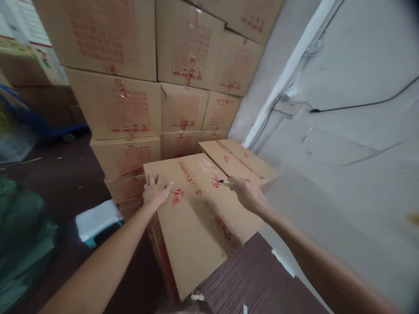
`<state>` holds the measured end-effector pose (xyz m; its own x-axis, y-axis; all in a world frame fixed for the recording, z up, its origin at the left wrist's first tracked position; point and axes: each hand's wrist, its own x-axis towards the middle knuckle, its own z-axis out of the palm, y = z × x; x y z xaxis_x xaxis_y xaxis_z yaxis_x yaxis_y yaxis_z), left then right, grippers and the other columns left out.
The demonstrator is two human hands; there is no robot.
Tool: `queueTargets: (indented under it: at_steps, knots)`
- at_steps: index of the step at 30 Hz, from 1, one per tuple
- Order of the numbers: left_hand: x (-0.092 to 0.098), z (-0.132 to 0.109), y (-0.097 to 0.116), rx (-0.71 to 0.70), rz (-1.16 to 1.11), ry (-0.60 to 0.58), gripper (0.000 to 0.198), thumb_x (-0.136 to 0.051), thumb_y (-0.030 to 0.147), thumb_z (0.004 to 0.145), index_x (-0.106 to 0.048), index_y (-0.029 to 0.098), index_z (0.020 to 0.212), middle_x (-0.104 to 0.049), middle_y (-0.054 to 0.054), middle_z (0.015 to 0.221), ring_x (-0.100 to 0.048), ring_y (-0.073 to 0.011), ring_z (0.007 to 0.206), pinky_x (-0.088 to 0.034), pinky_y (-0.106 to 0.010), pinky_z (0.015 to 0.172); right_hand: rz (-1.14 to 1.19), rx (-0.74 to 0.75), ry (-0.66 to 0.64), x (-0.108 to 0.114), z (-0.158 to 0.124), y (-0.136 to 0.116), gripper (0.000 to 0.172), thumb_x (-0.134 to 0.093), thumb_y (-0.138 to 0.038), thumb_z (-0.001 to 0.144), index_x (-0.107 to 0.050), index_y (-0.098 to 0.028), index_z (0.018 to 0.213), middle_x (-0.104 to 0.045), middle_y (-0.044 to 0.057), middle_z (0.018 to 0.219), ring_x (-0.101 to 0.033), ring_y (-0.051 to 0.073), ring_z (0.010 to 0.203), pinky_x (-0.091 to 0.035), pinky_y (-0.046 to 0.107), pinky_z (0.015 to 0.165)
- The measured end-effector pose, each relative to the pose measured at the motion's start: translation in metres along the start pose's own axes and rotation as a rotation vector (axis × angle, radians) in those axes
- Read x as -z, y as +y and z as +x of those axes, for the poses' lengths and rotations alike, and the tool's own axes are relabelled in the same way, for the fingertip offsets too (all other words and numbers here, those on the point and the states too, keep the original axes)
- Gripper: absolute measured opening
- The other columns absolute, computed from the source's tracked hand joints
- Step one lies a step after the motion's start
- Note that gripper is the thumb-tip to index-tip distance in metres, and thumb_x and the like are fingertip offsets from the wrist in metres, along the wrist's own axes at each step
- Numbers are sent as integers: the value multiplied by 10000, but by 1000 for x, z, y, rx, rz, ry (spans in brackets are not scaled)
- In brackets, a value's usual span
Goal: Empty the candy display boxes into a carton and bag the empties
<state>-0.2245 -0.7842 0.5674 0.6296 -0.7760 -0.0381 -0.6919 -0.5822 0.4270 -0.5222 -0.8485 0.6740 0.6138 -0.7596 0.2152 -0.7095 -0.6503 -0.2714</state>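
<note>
Head view: right hand [245, 190] pinches a pen [225, 182] at two o'clock on the box [193, 222], apparently mid-marking; empty left hand [156, 192], splayed at ten, should brace the next stroke.

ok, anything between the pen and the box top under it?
Nothing visible. The pen in the right hand has clear access to the box top; the left hand rests aside, at its left edge.
</note>
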Motion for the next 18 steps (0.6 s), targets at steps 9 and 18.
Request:
queueTargets:
  at_steps: [9, 18]
  knots:
    - [-1, -2, -2, -147, 331, -32, 499, -294, 397, 979, -508, 358, 1428, -300, -70, 1613, -152, -383, 1500, -353, -600, 1090, -311, 257, -227, -49, 217, 11, 323, -357, -301, 1024, -652, -235, 1141, -711, 108, 1148, -620, 232, 1047, -273, 340, 840]
    - [-8, 6, -8, -156, 432, -47, 454, -378, 253, 984, -577, 448, 1342, -310, 2, 1610, -118, -373, 1506, -364, -522, 1119, -218, 440, -400, -129, 321, -15, 252, -484, -336, 985, -720, -260, 1036, -720, 70, 1146, -614, 227, 1057, -259, 356, 854]
